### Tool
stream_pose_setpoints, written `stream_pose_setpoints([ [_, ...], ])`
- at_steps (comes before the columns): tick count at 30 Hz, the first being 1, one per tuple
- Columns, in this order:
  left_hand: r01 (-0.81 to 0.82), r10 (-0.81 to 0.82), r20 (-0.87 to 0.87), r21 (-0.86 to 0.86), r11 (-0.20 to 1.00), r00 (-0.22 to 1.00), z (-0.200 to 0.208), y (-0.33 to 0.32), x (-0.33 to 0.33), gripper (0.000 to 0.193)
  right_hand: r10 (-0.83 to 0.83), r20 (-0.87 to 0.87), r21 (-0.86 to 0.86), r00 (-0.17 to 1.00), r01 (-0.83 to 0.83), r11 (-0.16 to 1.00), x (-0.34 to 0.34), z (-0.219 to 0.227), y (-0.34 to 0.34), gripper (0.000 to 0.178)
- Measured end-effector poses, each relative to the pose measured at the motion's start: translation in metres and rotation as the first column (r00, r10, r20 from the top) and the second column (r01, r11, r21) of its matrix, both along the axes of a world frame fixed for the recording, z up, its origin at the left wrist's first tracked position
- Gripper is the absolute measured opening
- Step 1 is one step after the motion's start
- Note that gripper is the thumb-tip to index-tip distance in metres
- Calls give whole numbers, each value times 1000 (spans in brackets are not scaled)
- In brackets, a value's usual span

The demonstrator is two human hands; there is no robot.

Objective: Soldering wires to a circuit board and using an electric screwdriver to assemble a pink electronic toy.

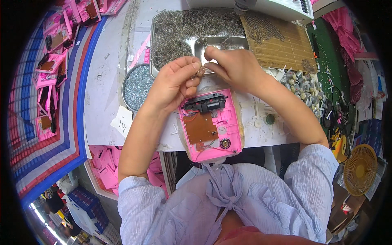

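My left hand [173, 79] is closed around a small clump of metal springs [198, 74], which shows at its fingertips. Close beside it, my right hand [237, 67] has curled fingers, its thumb near the clump; whatever is between its fingertips is too small to make out. Just below both hands lies an open pink plastic housing [234, 134], holding a black mechanism [206, 103], a brown circuit board [199, 128], thin wires and a small round black part [224, 143]. Behind the hands stands a metal tray [196, 45] heaped with tangled springs [175, 28].
A round tin [124, 92] of small silver screws [139, 85] stands at left. Cardboard [281, 51] with loose springs lies at right, near a pile of small motors [304, 87]. Pink housings [49, 90] line the striped cloth [77, 94]. A yellow basket [360, 169] is far right.
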State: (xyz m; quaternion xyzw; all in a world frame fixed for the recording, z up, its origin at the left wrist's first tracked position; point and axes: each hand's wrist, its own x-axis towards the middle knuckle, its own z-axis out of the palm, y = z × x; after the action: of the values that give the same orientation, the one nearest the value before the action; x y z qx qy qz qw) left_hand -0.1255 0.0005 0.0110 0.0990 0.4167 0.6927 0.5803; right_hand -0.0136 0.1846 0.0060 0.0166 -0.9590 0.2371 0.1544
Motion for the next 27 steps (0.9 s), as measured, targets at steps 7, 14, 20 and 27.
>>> stream_pose_setpoints([
  [7, -188, 277, -633, 204, 961, 723, -5, 4, 28, 24, 178, 228, -777, 957, 68, 625, 3, 13, -3, 43],
  [14, -194, 211, -554, 90, 977, 805, 8, -3, 39, 25, 147, 41, -590, 988, -95, 802, 18, 11, -12, 37],
  [20, -3, -49, -433, -120, 993, 900, 16, -10, 29, 18, 136, -67, -419, 988, -152, 895, 22, 18, -12, 32],
  [27, 218, -221, -172, -36, 975, 960, 22, -16, 16, 19, 232, 50, -809, 971, -97, 580, 30, 20, -16, 23],
])
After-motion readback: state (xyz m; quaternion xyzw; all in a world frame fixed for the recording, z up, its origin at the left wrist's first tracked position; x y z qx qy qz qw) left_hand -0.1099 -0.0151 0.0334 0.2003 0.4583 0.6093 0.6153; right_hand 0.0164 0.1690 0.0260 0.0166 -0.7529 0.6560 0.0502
